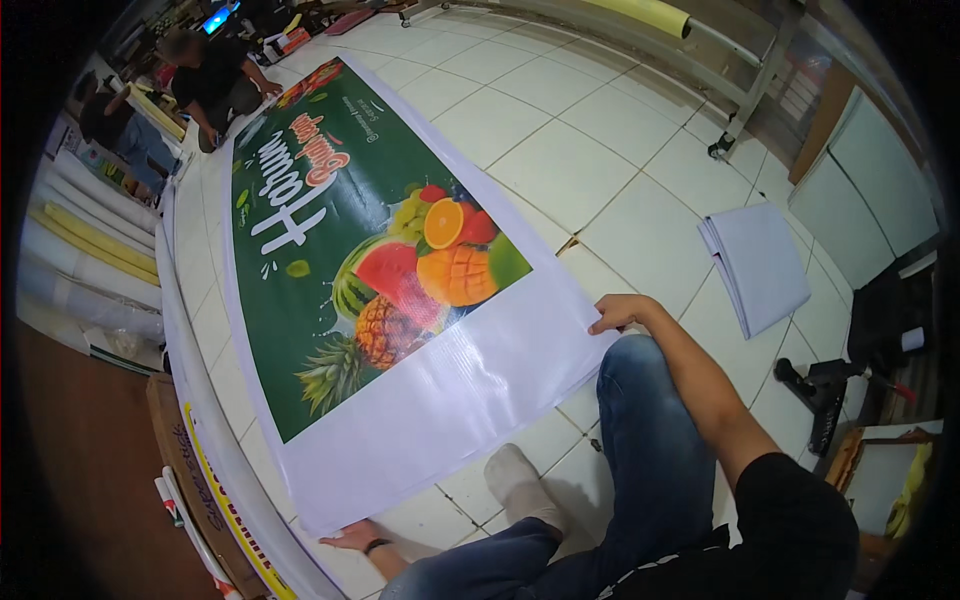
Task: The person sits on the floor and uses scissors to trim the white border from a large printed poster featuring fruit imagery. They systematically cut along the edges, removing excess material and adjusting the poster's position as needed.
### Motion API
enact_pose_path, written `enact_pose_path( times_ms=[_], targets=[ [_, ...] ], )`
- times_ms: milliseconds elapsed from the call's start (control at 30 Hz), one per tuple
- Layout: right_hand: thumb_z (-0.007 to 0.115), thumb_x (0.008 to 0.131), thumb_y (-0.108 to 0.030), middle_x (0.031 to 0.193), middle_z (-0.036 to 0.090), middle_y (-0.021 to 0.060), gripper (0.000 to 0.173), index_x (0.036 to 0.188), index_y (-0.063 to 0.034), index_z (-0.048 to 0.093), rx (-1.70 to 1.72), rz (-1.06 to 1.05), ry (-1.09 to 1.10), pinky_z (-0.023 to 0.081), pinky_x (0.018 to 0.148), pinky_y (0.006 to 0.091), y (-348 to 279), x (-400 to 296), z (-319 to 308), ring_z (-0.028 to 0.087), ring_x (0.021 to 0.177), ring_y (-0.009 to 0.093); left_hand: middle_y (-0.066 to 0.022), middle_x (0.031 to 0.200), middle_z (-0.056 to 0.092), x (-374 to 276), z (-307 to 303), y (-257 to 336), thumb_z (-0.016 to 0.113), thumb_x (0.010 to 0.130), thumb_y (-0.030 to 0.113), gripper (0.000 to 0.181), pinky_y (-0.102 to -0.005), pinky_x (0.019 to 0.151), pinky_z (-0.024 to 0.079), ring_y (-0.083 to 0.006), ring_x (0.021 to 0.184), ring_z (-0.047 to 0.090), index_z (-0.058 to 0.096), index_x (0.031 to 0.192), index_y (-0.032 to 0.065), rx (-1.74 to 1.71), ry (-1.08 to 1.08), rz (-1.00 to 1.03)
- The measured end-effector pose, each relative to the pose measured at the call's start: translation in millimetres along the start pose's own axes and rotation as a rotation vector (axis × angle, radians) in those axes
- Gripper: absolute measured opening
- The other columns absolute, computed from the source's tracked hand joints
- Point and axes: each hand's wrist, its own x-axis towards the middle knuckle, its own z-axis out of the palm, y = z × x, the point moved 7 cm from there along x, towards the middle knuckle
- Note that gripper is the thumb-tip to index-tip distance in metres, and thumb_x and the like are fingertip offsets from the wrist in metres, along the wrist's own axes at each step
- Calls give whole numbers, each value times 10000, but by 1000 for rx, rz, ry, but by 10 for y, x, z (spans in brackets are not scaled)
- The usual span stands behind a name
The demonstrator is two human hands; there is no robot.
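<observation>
A long printed vinyl banner (420,300) lies spread on the tiled floor, green with fruit pictures and lettering, with a wide white margin at the near end. My right hand (621,313) grips the near right corner of that margin, beside my raised knee. My left hand (352,536) is at the near left corner, fingers apart, touching the edge of the sheet; a dark band circles the wrist. Whether its fingers pinch the material is hard to tell. At the far end, another person (217,86) crouches with hands near the banner's edge.
Rolls of sheet material (97,247) are stacked at the left, beside a long roll (191,360) on the floor. A folded white sheet (757,266) lies at the right. A wheeled metal frame (757,82) stands at the back right. A second person (124,127) is at the far left.
</observation>
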Motion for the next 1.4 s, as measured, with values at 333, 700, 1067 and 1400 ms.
enact_pose_path(
  times_ms=[333, 700, 1067, 1400],
  targets=[
    [746, 838, -460, 824, 696, 144, 526, 1011, 32, 676, 459, -20, 370, 531, 635, 383, 458, -488, -345, 668, 743, 252, -144, 1223, 652, -1238, 1146, -898, 625, 1001, 297, 478, -438, 934, 528, -282, 1054, 627, 566, 1271, -93, 197, 190, -498],
    [881, 646, -637, 1099, 640, 231, 1151, 1316, 159, 390, 1216, 655, 1891, 552, 758, 461, 4828, -3414, -1555, 631, 928, 313, -144, 1277, 636, -1606, 1107, -1814, 531, 1034, 379, 500, -419, 1016, 479, -279, 1146, 612, 536, 1353, -5, 186, -124, -853],
    [679, 944, -206, 1260, 627, 139, 541, 1407, -41, 453, 1647, -120, 1192, 514, 1001, 380, 2281, -2284, -852, 612, 1171, 276, -147, 1268, 643, -1900, 1269, -1428, 517, 1041, 401, 512, -413, 1010, 485, -278, 1126, 627, 535, 1356, -2, 565, -45, -946],
    [669, 888, -143, 1078, 676, 149, 367, 1202, 28, 585, 1803, -311, 936, 593, 773, 313, 1288, -1771, -842, 681, 906, 273, -151, 1260, 650, -2685, 2221, -1392, 505, 1047, 422, 524, -408, 1004, 489, -278, 1108, 640, 533, 1359, 1, 650, -553, -1019]
  ],
)
